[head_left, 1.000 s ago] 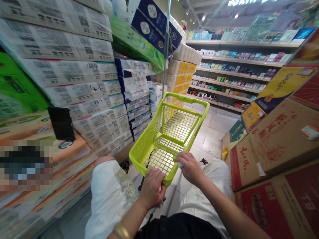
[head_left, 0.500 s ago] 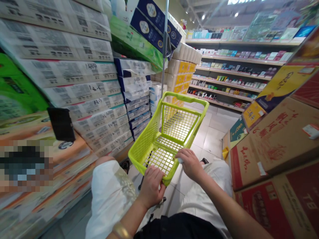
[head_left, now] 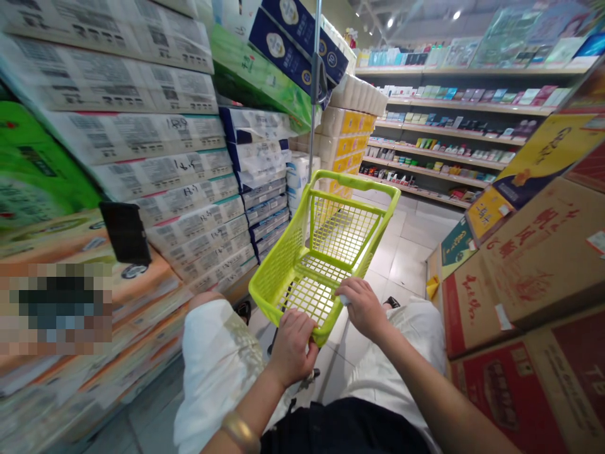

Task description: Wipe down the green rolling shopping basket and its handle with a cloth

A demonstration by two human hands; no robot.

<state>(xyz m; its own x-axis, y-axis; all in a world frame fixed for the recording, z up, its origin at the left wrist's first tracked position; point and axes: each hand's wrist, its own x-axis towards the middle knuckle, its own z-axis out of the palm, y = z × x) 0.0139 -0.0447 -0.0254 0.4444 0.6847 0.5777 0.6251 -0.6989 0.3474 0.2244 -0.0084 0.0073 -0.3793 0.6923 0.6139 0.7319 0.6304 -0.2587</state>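
Observation:
A lime-green plastic shopping basket with a grid floor and a long handle is tilted in front of my knees; it holds nothing. My left hand curls its fingers over the near rim, thumb on the outside. On the right rim lies my right hand, closed around a small white wad that looks like tissue or cloth and touches the rim. Most of the wad is hidden by the fingers. What supports the basket from below is largely out of sight.
Stacked paper packs rise at the left, with a dark phone-like slab upright on orange packs. A metal pole stands behind the basket. Cardboard cartons line the right side. Stocked shelves fill the back above tiled floor.
The view has shifted slightly, so the surroundings appear a little further right. Both hands stay on the basket's rim, and the white wad is still in my right hand.

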